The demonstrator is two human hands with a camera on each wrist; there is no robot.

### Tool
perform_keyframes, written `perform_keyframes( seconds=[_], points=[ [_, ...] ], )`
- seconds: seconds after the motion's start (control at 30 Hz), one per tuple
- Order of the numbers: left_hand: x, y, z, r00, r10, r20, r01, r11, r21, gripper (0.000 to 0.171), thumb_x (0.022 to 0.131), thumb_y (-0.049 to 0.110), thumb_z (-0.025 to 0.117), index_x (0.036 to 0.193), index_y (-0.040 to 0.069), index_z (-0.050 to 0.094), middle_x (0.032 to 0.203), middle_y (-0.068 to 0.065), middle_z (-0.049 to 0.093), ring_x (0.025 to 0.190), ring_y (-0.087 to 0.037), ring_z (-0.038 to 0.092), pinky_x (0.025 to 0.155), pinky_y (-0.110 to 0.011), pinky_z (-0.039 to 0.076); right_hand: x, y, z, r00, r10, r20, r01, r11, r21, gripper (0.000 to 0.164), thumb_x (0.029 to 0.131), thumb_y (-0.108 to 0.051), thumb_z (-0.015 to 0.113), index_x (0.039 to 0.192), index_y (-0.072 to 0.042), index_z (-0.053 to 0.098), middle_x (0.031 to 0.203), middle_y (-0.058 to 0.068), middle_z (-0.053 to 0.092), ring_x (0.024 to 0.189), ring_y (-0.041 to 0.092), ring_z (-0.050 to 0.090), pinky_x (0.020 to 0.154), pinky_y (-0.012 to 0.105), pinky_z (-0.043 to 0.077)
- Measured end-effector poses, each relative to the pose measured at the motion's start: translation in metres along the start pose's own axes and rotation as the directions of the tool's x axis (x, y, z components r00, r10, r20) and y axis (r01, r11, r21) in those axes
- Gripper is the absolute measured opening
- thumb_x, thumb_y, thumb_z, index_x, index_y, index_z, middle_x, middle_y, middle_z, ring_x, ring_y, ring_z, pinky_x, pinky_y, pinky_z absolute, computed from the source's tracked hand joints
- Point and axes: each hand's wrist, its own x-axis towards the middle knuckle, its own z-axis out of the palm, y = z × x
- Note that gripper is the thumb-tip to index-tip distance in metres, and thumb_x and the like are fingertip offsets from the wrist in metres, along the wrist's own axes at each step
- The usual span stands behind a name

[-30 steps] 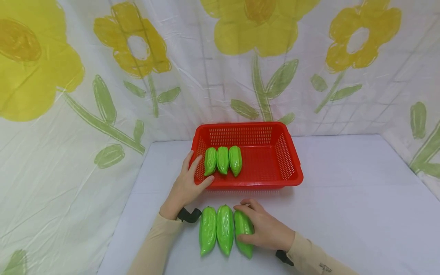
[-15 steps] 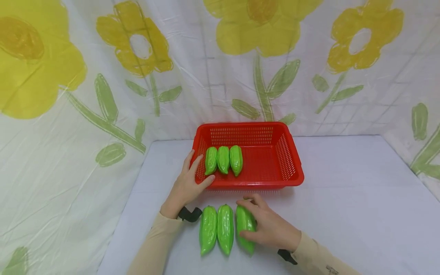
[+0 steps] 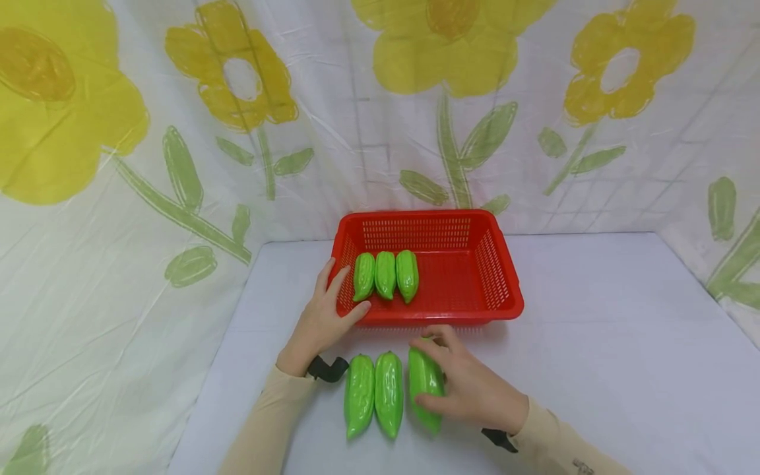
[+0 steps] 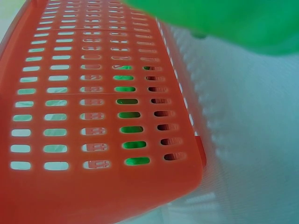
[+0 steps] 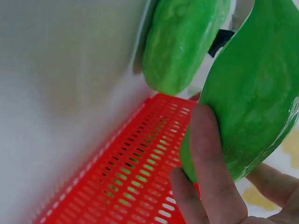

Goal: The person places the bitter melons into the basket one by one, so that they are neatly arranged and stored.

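Note:
A glossy green bitter melon (image 3: 426, 379) is in my right hand (image 3: 469, 389), gripped between thumb and fingers at its right side. It is tilted and raised off the table, as the right wrist view shows. My left hand (image 3: 320, 326) rests on the front left corner of the red basket (image 3: 451, 320), fingers spread along the left rim and thumb at the front rim. Two more bitter melons, one on the left (image 3: 359, 396) and one beside it (image 3: 388, 394), lie side by side on the table. Inside the basket, three bitter melons (image 3: 385, 275) stand in a row at the left.
The basket has slotted walls (image 4: 93, 98) and stands at the back of the white table (image 3: 600, 330). Behind it hangs a white cloth (image 3: 332, 165) painted with yellow flowers. Black wrist straps (image 3: 328, 371) are on both arms.
My right hand has lifted the bitter melon and shifted it slightly right and forward, away from the two beside it. The left hand stays on the basket corner.

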Motion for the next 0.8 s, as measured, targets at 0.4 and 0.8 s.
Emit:
perform_keyframes(
  seconds=[0.4,0.8],
  points=[
    [0.0,-0.001,0.0,1.0,0.007,-0.002,-0.007,1.0,0.003,0.089,0.094,0.061,0.065,0.164,0.017,0.031,0.175,-0.003,0.011,0.149,-0.04,0.04,0.109,-0.066,0.046,0.005,-0.008,-0.018,0.996,-0.075,-0.041,0.074,0.997,-0.029,0.074,0.085,-0.023,0.086,0.15,-0.013,0.053,0.145,0.005,0.044,0.121,0.019,0.053,0.089,0.029,0.058],
    [0.001,-0.002,0.0,1.0,0.006,-0.001,-0.006,1.0,-0.006,0.09,0.094,0.061,0.065,0.164,0.015,0.032,0.175,-0.002,0.011,0.149,-0.04,0.04,0.11,-0.065,0.045,0.01,-0.011,-0.033,0.997,-0.065,-0.034,0.065,0.998,-0.008,0.074,0.085,-0.021,0.085,0.15,-0.014,0.052,0.145,0.006,0.044,0.11,0.015,0.056,0.081,0.023,0.057]
  ],
)
